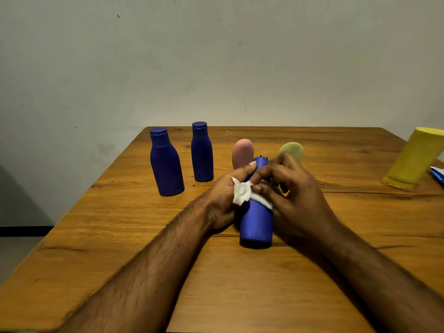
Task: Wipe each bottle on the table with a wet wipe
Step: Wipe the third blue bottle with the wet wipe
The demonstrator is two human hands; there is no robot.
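Observation:
A blue bottle (256, 227) stands in the middle of the wooden table (120, 236), held between both hands. My left hand (223, 200) grips its left side and pinches a white wet wipe (242, 194) against it. My right hand (298, 195) curls round the right side, fingers on the wipe near the bottle's upper part. Two more blue bottles (165, 164) (201, 152) stand upright at the back left. A pink bottle (242, 152) and a pale green bottle (292, 150) stand behind my hands, partly hidden. A yellow bottle (415, 159) stands cap-down at the right.
A blue and white packet (437, 174) lies at the right edge beside the yellow bottle. A grey wall (216, 56) rises right behind the table's far edge. The table's left edge drops to the floor (16, 255).

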